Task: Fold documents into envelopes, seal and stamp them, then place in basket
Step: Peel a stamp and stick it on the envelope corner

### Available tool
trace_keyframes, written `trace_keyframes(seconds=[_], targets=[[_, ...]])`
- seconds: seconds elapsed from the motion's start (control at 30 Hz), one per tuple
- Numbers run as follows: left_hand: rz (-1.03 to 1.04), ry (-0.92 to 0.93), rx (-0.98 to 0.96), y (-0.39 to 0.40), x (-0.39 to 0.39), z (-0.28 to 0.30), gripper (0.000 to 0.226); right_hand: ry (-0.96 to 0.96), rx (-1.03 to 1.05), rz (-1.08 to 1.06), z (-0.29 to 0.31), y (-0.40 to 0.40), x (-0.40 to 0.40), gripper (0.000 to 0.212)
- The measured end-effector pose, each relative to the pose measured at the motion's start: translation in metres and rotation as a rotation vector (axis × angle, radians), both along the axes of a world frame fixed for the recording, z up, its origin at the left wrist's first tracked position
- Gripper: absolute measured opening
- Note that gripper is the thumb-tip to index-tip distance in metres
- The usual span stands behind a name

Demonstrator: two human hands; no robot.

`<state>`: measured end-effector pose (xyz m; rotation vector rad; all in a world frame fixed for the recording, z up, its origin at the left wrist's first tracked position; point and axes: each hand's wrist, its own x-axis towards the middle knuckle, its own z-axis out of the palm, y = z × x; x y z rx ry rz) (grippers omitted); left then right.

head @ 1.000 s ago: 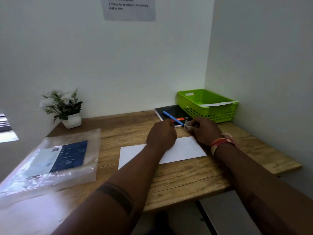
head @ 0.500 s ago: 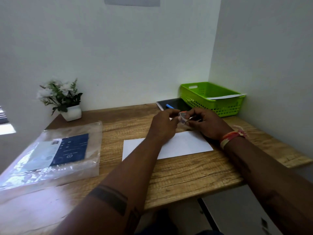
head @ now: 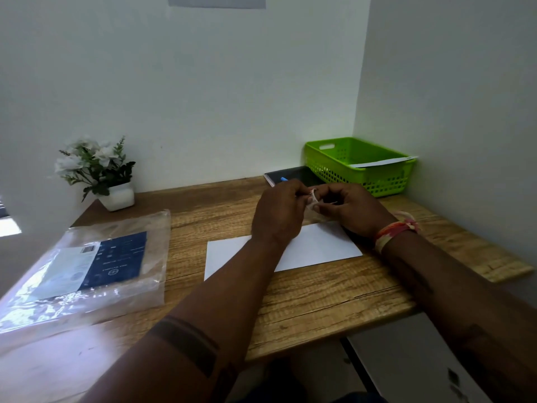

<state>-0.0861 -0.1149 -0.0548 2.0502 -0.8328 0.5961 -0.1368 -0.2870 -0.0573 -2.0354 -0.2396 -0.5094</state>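
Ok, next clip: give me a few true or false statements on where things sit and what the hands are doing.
1. Both hands pinch a small pale item above the white envelope. True: left hand, right hand, item.
2. The green basket is empty. False: a white paper lies in it.
3. The potted plant stands at the desk's back left. True.
4. The clear plastic bag lies on the envelope. False: it lies apart, to the left.
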Motion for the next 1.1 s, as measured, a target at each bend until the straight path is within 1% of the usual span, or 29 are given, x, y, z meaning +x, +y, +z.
trace_keyframes(seconds=[0.13,0.33,0.47,0.57,0.63,0.73,0.77,0.83,0.9,1.03,1.1], targets=[[-0.013,-0.004,-0.04,-0.001,0.002,-0.001,0.005,0.001,0.068,0.005,-0.002,-0.001,0.002,0.013],[-0.014,0.09,-0.147,0.001,0.004,-0.002,0.006,-0.011,0.139,0.003,-0.002,-0.002,0.003,0.009],[-0.019,0.116,-0.174,0.001,0.005,-0.002,0.006,-0.013,0.132,-0.005,-0.001,0.0,0.001,0.008],[-0.031,0.19,-0.252,0.001,0.007,-0.004,0.006,-0.004,0.107,-0.058,-0.001,-0.002,0.003,0.006],[-0.026,0.229,-0.274,0.002,0.008,-0.005,0.004,-0.006,0.008,-0.19,-0.002,-0.005,0.006,0.007],[-0.012,0.21,-0.255,0.003,0.007,-0.004,0.002,0.059,-0.265,-0.476,-0.003,-0.015,0.013,0.014],[-0.012,0.192,-0.237,0.004,0.006,-0.003,0.002,0.099,-0.348,-0.541,-0.003,-0.017,0.014,0.018],[-0.012,0.152,-0.193,0.005,0.002,-0.002,0.001,0.151,-0.487,-0.575,-0.003,-0.019,0.016,0.026],[-0.018,0.126,-0.165,0.004,-0.001,-0.001,0.0,0.164,-0.536,-0.568,-0.003,-0.017,0.016,0.026],[-0.01,0.05,-0.136,0.004,-0.005,-0.001,0.004,0.157,-0.526,-0.575,-0.003,-0.012,0.017,0.024],[0.007,0.002,-0.12,0.003,-0.005,-0.001,0.004,0.042,-0.537,-0.628,0.003,-0.008,0.014,0.021]])
